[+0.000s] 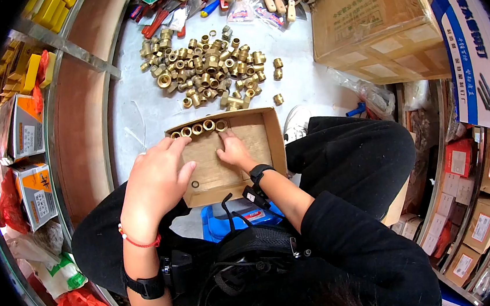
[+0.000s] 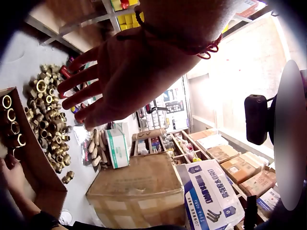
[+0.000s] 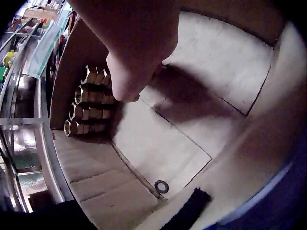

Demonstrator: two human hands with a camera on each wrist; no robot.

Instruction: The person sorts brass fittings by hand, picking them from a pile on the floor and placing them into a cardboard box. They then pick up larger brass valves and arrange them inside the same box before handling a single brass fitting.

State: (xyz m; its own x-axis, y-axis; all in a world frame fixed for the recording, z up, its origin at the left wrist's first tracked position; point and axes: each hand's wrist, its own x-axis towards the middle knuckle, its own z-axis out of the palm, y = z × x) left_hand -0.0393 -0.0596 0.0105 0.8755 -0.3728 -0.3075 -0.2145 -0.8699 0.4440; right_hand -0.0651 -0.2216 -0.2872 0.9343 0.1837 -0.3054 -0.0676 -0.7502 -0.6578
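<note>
A shallow cardboard box sits in front of the person. Several brass fittings stand in a row along its far wall, starting at the left corner; the right wrist view shows these hex fittings from the side. The right hand reaches into the box, fingertips at the rightmost fitting, thumb spread away. In the right wrist view its fingertips are hidden. Over the box's left wall, the left hand hovers with fingers extended toward the row; its straight fingers hold nothing. A small dark ring lies on the box floor.
Beyond the box lies a pile of loose brass fittings. Behind it are scrapers with wooden handles. A large carton stands at the far right, and shelves with boxes line both sides. Something blue shows below the box.
</note>
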